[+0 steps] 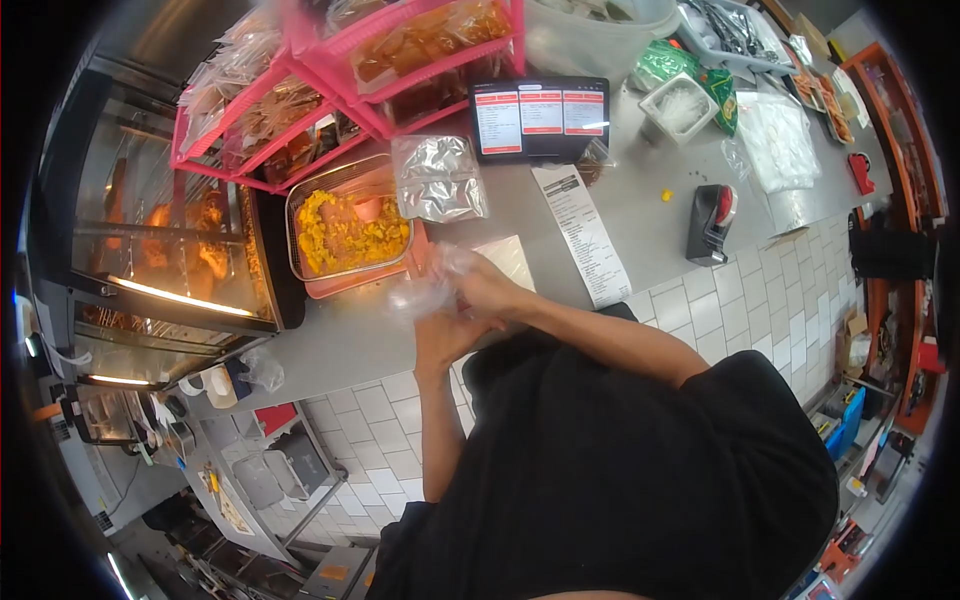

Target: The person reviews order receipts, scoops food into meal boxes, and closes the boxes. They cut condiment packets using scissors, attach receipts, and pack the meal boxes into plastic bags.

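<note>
My hands are close together over the front edge of the steel counter. Thin clear plastic is bunched around the fingers; whether it is a bag or a disposable glove I cannot tell. My right hand reaches in from the right with fingers closed on the plastic. Just below it, my left hand points upward, its fingers covered by the plastic and blurred. Beyond them sits a metal tray of yellow food, with a pinkish piece on top. A silver foil bag lies beside the tray.
Pink baskets with bagged food stand behind the tray. A tablet, a long paper receipt, a tape dispenser and a white tub are on the counter. A lit glass food cabinet stands left.
</note>
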Motion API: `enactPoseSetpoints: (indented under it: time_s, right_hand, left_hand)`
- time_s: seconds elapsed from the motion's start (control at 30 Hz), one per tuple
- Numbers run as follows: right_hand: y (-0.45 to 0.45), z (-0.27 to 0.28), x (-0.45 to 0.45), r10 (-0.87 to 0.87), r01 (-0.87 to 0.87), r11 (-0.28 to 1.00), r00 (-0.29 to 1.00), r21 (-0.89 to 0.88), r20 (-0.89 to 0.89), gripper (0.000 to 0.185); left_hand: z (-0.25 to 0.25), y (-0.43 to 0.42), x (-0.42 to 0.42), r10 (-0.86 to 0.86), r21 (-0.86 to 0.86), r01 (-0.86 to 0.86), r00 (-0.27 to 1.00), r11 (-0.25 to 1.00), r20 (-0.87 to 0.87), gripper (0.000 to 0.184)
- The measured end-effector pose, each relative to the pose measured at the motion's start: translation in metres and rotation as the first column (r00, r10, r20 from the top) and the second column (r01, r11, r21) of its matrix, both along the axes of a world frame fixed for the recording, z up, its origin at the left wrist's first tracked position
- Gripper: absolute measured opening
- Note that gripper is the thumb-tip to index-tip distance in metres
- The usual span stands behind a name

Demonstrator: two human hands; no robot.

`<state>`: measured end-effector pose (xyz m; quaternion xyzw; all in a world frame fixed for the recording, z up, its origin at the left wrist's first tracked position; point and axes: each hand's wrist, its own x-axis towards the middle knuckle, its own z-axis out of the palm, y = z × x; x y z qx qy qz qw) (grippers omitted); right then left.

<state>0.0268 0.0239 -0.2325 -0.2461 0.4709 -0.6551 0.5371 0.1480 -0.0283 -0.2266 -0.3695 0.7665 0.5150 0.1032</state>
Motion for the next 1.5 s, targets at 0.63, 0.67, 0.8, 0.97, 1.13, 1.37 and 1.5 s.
enactPoseSetpoints:
  time_s: [0.63, 0.67, 0.8, 0.97, 1.13, 1.37, 1.5]
  right_hand:
    - [0.015, 0.059, 0.043, 0.688, -0.836, 0.460, 0.121, 0.300, -0.716, 0.042]
    - [0.021, 0.062, 0.033, 0.521, -0.850, 0.526, 0.363, -0.045, -0.773, 0.040]
    - [0.049, 0.103, -0.063, 0.016, -0.283, 0.893, 0.797, -0.350, -0.603, 0.033]
    - [0.059, 0.019, -0.133, -0.167, 0.201, 0.977, 0.928, -0.071, 0.334, 0.049]
    - [0.056, 0.069, -0.060, 0.087, -0.056, 0.996, 0.637, -0.066, 0.766, 0.064]
    - [0.057, 0.124, -0.097, -0.419, 0.036, 0.788, 0.764, -0.615, -0.492, 0.071]
    - [0.062, 0.108, -0.110, -0.881, -0.134, 0.462, 0.047, -0.877, -0.471, 0.072]
  left_hand:
    - [-0.040, 0.023, -0.001, -0.024, -0.398, -0.172, 0.897, 0.901, -0.442, 0.058]
    - [-0.039, 0.022, 0.001, -0.018, -0.392, -0.183, 0.890, 0.901, -0.455, 0.058]
    - [-0.022, 0.011, 0.005, -0.003, -0.378, -0.215, 0.866, 0.901, -0.500, 0.057]
    - [0.021, -0.018, -0.001, -0.067, -0.439, -0.190, 0.860, 0.878, -0.506, 0.055]
    - [0.086, -0.055, -0.019, -0.171, -0.554, -0.118, 0.881, 0.824, -0.442, 0.054]
    - [0.149, -0.092, -0.041, -0.262, -0.644, 0.009, 0.917, 0.765, -0.299, 0.053]
    - [0.161, -0.100, -0.043, -0.267, -0.646, 0.034, 0.926, 0.763, -0.266, 0.052]
